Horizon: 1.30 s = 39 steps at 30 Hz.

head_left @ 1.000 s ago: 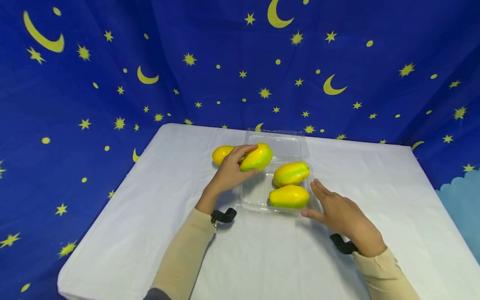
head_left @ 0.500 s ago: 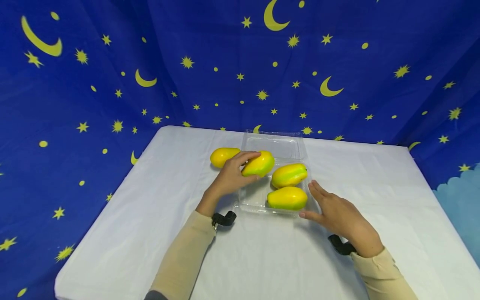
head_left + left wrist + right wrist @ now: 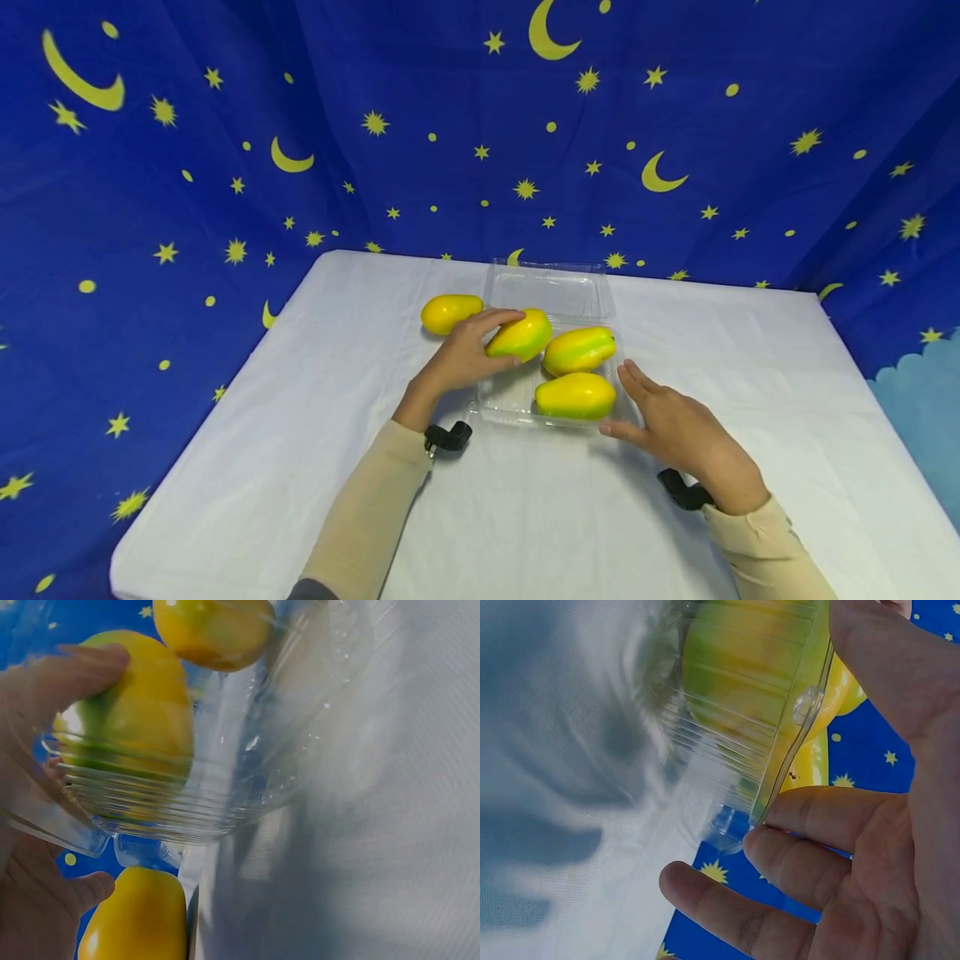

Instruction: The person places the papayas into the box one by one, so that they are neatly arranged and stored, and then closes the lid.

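Note:
My left hand (image 3: 463,352) grips a yellow-green papaya (image 3: 522,336) by its sides, low over the back left part of a clear plastic clamshell box (image 3: 498,404). Two more papayas lie in the box's right half, one at the back (image 3: 580,351) and one in front (image 3: 575,397). From the left wrist view, the thumb (image 3: 97,667) lies across the gripped papaya, seen through the box wall. My right hand (image 3: 678,429) is at the box's right side with fingers extended. Fingertips (image 3: 761,840) touch the rim there in the right wrist view.
Another yellow papaya (image 3: 450,314) lies on the white-covered table (image 3: 525,508), left of the box and behind my left hand. The box's lid (image 3: 551,292) is folded back toward the far table edge. A blue star-patterned curtain (image 3: 420,100) hangs behind.
My left hand has lowered the papaya into the box's back left area, closer to the other two. The right hand has stayed by the box.

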{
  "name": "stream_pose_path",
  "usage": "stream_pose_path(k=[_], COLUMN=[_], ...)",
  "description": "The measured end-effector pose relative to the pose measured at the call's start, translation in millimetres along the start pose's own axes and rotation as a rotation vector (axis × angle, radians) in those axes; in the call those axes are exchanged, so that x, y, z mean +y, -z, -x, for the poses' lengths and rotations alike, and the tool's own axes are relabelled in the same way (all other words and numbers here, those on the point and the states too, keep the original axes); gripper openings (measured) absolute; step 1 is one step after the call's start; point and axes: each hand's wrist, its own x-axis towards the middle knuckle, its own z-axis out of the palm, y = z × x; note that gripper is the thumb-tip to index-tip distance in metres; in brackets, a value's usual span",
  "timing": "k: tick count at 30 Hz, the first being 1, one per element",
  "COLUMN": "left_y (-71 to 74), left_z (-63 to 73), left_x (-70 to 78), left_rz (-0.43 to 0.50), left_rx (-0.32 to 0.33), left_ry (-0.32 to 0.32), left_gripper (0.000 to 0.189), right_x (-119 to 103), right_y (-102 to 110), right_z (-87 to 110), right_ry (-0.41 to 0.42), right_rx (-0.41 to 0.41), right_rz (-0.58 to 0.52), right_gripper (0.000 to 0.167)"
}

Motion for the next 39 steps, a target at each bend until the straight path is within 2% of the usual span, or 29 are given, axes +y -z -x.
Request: stream_pose_path(k=[5, 12, 22, 34, 39], left_y=[0.5, -0.7, 0.5, 2.9, 7.9], left_z=[0.7, 2.5, 1.5, 0.9, 2.0], left_x=[0.5, 1.8, 2.4, 0.0, -0.2], left_rz=[-0.016, -0.061, -0.074, -0.044, 0.008], left_rx=[-0.014, -0.022, -0.034, 0.001, 0.039], left_ry=[0.011, -0.004, 0.03, -0.003, 0.034], left_gripper=[0.068, 0.065, 0.068, 0.07, 0.066], right_x=[-1.0, -1.4, 0.6, -1.0, -1.0], right_y=[0.5, -0.3, -0.8, 0.9, 0.2], right_z=[-1.0, 1.1, 0.8, -1.9, -0.9], right_ry=[0.0, -0.004, 0.007, 0.0, -0.008], right_rx=[-0.005, -0.011, 0.007, -0.007, -0.014], right_rz=[-0.01, -0.01, -0.009, -0.011, -0.009], right_gripper=[0.096, 0.096, 0.095, 0.096, 0.096])
